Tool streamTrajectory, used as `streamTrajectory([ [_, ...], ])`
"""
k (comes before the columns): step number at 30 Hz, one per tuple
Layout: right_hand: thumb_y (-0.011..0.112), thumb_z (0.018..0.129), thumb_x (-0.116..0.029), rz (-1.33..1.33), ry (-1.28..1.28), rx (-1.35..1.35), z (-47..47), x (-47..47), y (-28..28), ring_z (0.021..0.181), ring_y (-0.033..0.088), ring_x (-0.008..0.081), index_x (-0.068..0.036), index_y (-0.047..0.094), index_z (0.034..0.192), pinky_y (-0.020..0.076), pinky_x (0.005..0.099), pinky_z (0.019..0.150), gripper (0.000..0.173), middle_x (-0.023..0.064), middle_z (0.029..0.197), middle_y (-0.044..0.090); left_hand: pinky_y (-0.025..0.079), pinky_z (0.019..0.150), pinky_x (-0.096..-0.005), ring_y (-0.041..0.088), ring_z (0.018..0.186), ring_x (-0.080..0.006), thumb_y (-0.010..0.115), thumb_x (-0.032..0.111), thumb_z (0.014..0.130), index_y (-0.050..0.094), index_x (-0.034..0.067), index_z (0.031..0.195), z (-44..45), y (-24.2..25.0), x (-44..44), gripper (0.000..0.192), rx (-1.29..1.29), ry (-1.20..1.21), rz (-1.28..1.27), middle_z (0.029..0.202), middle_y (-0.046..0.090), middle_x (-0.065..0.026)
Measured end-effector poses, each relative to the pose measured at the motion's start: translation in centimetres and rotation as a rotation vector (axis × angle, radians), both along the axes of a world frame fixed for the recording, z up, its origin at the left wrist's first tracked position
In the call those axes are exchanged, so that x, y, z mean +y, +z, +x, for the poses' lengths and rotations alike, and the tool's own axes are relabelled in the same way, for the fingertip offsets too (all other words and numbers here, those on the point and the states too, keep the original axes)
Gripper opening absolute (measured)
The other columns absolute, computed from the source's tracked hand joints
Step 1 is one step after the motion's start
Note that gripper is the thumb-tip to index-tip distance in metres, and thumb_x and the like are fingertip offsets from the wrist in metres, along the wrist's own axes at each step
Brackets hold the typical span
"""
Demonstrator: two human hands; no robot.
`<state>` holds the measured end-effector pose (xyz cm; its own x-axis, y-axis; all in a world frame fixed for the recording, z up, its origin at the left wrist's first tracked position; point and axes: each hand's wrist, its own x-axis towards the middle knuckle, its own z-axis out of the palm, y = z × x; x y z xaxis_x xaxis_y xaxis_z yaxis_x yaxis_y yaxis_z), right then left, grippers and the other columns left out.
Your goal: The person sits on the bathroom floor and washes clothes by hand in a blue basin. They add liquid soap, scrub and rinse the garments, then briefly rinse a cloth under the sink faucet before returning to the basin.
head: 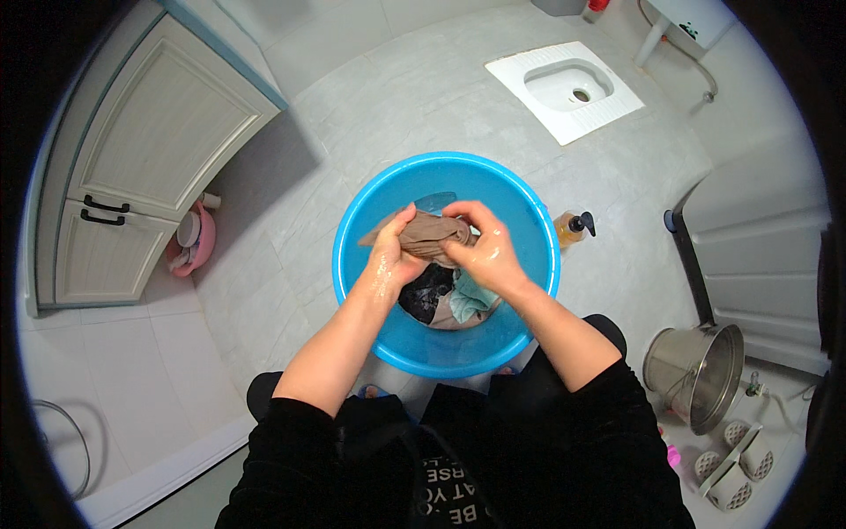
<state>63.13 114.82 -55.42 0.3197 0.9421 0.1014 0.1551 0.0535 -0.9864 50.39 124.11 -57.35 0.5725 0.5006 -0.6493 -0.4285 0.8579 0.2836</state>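
A bunched brown cloth is held over a blue plastic basin. My left hand grips it from the left side, thumb on top. From the right, my right hand pinches the same cloth between thumb and fingers. Both hands look wet. Below them in the basin lie a black cloth, a pale green cloth and a beige cloth. A dark flat piece shows behind the brown cloth; what it is I cannot tell.
Right of the basin stands a pump bottle of amber liquid. A squat toilet is set in the tiled floor beyond. A metal bucket lies tilted at right, near a slotted holder. Left are a cabinet and pink basin.
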Motion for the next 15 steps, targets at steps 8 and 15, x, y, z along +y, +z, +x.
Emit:
streamTrajectory([
  [8,0.056,0.067,0.007,-0.035,0.07,0.388,2.0,0.9,0.0,0.078,0.058,0.0114,0.001,0.062,0.086,0.0476,0.0241,0.068,0.02,0.0059,0.083,0.062,0.042,0.085,-0.0615,0.047,0.114,-0.0299,0.064,0.023,0.078,0.039,0.012,0.127,-0.9,3.2,-1.5,0.056,0.054,-0.709,0.12,0.123,0.048,-0.0123],
  [15,0.064,0.067,-0.011,-0.066,0.475,0.773,3.3,0.9,-0.4,0.11,0.05,0.0214,-0.003,0.047,0.122,0.0439,0.0339,0.09,0.059,0.0145,0.116,0.053,0.043,0.089,-0.0539,0.05,0.109,-0.0293,0.059,0.017,0.072,0.041,0.011,0.125,-0.1,5.7,-4.4,0.057,-0.002,-0.533,0.14,0.118,0.051,-0.0115],
])
